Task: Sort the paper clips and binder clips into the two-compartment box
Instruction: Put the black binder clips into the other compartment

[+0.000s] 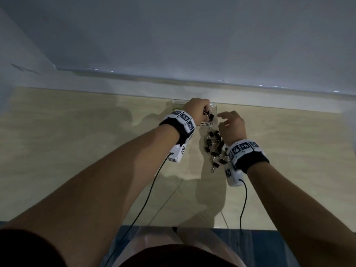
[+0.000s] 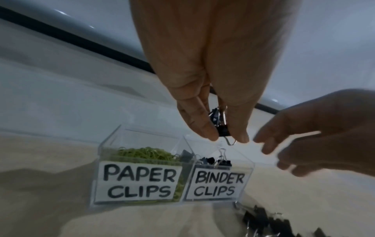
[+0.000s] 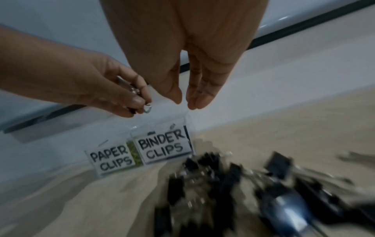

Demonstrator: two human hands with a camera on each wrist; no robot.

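Note:
A clear two-compartment box (image 2: 105,144) stands by the wall, labelled PAPER CLIPS on the left and BINDER CLIPS (image 3: 162,146) on the right. Green paper clips (image 2: 142,154) fill the left part; a few black binder clips (image 2: 215,161) lie in the right one. My left hand (image 1: 199,110) hovers over the binder compartment and pinches a bunch of black binder clips (image 2: 221,126). My right hand (image 1: 231,122) hangs just right of it with relaxed fingers, holding nothing. A pile of black binder clips (image 1: 215,147) lies on the table in front of the box.
The beige table (image 1: 77,141) runs back to a white wall ledge (image 1: 192,78) just behind the box. Its front edge (image 1: 173,226) is near my lap. Black cables (image 1: 244,205) trail from both wrist cameras across the table.

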